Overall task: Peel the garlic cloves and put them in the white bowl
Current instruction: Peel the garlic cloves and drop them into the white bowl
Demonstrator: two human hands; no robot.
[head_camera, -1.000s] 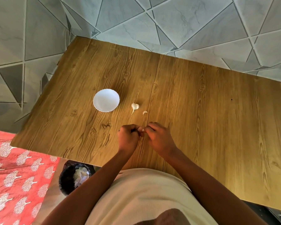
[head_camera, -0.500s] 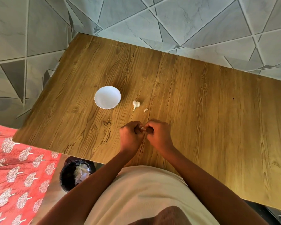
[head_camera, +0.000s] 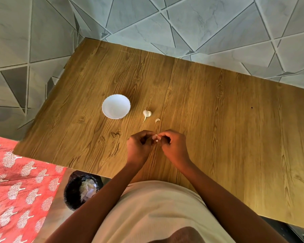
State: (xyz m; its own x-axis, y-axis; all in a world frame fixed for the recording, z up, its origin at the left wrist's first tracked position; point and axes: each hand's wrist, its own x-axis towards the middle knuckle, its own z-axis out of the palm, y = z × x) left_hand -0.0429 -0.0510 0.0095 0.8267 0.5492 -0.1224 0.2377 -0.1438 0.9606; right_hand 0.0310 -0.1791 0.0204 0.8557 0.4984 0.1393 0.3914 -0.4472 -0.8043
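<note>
Wooden table (head_camera: 218, 120), black bin (head_camera: 77, 192) down below its near edge, white bowl (head_camera: 116, 106) sitting empty. Just right of it: partial bulb (head_camera: 146, 114), loose clove (head_camera: 157, 120). Left hand (head_camera: 139, 146), right hand (head_camera: 174, 146) both curled, pinching one garlic clove (head_camera: 155, 137) over the table.

White bowl (head_camera: 116, 106), wood-grain table (head_camera: 218, 120), red tree-print cloth (head_camera: 16, 181), grey tiles (head_camera: 147, 23).
</note>
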